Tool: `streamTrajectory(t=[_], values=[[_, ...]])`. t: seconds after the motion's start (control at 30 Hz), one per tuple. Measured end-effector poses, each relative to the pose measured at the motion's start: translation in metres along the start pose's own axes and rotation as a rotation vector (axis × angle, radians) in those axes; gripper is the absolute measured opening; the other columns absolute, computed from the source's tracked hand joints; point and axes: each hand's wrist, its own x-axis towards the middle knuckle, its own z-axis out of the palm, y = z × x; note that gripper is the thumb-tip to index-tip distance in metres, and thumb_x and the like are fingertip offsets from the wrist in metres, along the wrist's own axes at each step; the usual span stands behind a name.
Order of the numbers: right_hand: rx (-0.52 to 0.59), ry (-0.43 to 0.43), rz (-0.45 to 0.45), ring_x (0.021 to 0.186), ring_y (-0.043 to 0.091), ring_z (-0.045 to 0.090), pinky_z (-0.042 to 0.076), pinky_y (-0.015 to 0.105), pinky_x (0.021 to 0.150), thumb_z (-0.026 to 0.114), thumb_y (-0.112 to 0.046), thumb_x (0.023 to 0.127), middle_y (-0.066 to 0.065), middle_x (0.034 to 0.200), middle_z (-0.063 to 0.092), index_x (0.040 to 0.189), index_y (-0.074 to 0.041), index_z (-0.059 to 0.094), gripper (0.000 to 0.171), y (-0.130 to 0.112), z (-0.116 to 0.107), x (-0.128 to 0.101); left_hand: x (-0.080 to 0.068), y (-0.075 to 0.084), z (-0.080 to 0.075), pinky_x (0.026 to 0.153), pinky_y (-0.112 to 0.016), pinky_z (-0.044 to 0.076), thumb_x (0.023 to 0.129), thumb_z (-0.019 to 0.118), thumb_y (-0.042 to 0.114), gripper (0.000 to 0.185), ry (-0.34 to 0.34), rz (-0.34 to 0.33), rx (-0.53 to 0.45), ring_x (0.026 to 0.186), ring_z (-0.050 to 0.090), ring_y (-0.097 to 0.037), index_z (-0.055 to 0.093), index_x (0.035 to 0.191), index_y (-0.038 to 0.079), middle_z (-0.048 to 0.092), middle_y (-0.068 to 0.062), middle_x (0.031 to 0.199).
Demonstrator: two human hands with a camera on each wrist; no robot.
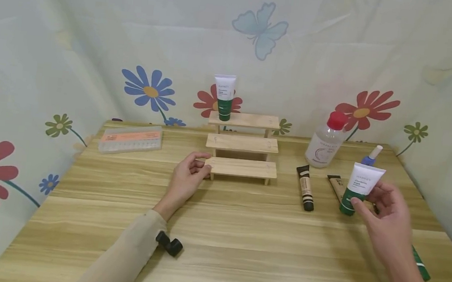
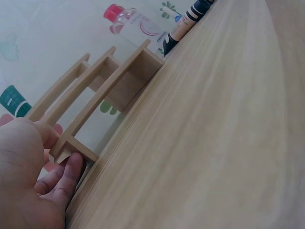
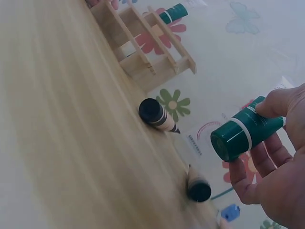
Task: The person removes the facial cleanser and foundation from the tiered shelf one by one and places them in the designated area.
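A stepped rack [image 1: 241,154] stands at the middle back of the surface [image 1: 240,242], with one tube [image 1: 224,97] upright on its top step. Left of the rack lies a flat box [image 1: 130,139]. To its right two tubes [image 1: 305,187] lie side by side (caps toward the near edge), a bottle [image 1: 326,141] behind them.
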Motion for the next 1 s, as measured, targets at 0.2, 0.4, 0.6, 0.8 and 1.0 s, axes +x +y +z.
streamTrajectory(t=[0.2,0.4,0.6,0.8,1.0], values=[[0.113,-0.021,0.107,0.111,0.001,0.063,0.052,0.005,0.088,0.078,0.002,0.102,-0.015,0.125,0.066,0.139,-0.024,0.058,0.049,0.018,-0.018,-0.026,0.000,-0.001,0.002,0.086,-0.031,0.064,0.110,0.074,0.022,0.031,-0.006,-0.001,0.002,0.099,0.077,-0.027,0.073,0.141,0.019,0.076,-0.014,0.113],[0.109,-0.027,0.152,0.108,-0.002,0.064,0.048,0.003,0.090,0.079,0.004,0.100,-0.019,0.124,0.067,0.137,-0.024,0.060,0.050,0.028,-0.026,-0.046,0.001,-0.001,0.001,0.087,-0.032,0.064,0.110,0.074,0.022,0.031,-0.008,0.002,-0.007,0.100,0.076,-0.027,0.073,0.141,0.020,0.074,-0.013,0.113],[-0.055,-0.065,0.165,0.109,-0.006,0.060,0.047,0.002,0.091,0.080,-0.003,0.102,-0.022,0.124,0.060,0.140,-0.022,0.057,0.048,0.034,-0.031,-0.052,0.000,-0.003,0.000,0.086,-0.029,0.065,0.109,0.075,0.021,0.031,0.005,-0.007,-0.003,0.099,0.075,-0.023,0.073,0.140,0.020,0.073,-0.010,0.112],[-0.206,-0.126,0.243,0.106,-0.006,0.055,0.046,0.001,0.084,0.080,-0.019,0.106,-0.012,0.130,0.056,0.146,-0.005,0.052,0.050,0.035,-0.034,-0.054,0.000,-0.001,0.000,0.088,-0.033,0.065,0.109,0.075,0.022,0.031,0.001,0.002,-0.006,0.100,0.076,-0.027,0.073,0.140,0.020,0.073,-0.012,0.113],[-0.282,-0.168,0.208,0.098,-0.007,0.054,0.049,0.005,0.077,0.077,-0.019,0.108,0.008,0.127,0.060,0.155,0.004,0.046,0.061,0.037,-0.033,-0.056,0.000,-0.002,-0.001,0.089,-0.033,0.064,0.109,0.075,0.023,0.031,-0.001,0.000,-0.003,0.102,0.075,-0.027,0.073,0.140,0.021,0.073,-0.013,0.114]])
